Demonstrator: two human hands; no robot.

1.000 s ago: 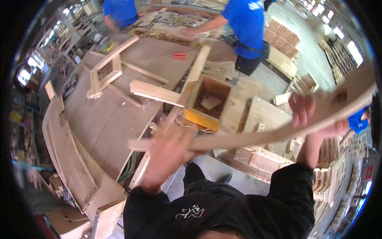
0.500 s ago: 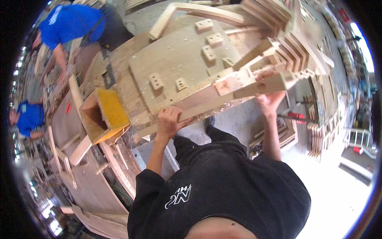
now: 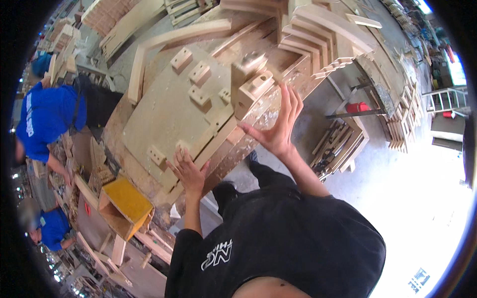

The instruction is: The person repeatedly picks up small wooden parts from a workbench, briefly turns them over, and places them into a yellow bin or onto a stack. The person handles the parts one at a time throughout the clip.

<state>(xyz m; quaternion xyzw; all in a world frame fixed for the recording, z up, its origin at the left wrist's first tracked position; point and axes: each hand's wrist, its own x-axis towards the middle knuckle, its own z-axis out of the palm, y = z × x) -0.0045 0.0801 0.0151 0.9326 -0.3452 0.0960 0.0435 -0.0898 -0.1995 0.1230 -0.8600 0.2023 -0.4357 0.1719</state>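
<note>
we look down on a worn wooden table (image 3: 113,130) crossed by a large flat board (image 3: 166,111). we see the left hand (image 3: 189,174) at the board's near edge, towards its left end; its fingers are a little apart, with the thumb away from them, closing on nothing that we can make out. its fingertips reach a small pale block on the board, though we cannot tell whether they touch it.

the right hand (image 3: 277,126) is spread wide near the board's right end, fingers and thumb well apart. between its thumb and fingers we see the near end of a chunky wooden piece (image 3: 252,92) with round holes; we cannot tell if there is contact. a long pale strip (image 3: 217,140) runs along the board's near edge, between the two hands.

more drilled blocks (image 3: 200,72) lie about the board. by the table's far edge we find an angled length of wood (image 3: 185,35), at its right end a stack of angled frames (image 3: 325,30), and at its left end a yellow-sided box (image 3: 131,199). past the left end, a co-worker in a blue shirt (image 3: 52,111) bends forward.
</note>
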